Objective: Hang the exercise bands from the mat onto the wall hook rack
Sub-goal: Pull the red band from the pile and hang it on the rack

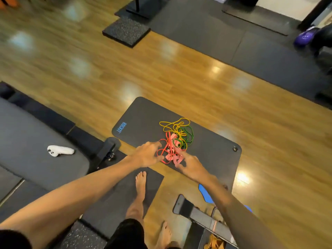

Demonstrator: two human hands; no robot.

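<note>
A tangled pile of thin rubber exercise bands point(175, 139), yellow, green, red and pink, lies on a dark grey foam mat point(143, 115) on the wooden floor point(89, 72). At seven o'clock of the pile the left hand point(148, 154) curls into red strands; at five o'clock the right hand point(186, 163) reaches in, its hold unclear. No band is hung; no hook rack is visible.

1. Left arm extended forward and down; left hand point(147, 153) palm down, fingers curled at their tips.
2. Right arm extended likewise; right hand point(186, 163) palm down, fingers spread and bent.
3. Fingertips of both hands near each other, apart.
</note>
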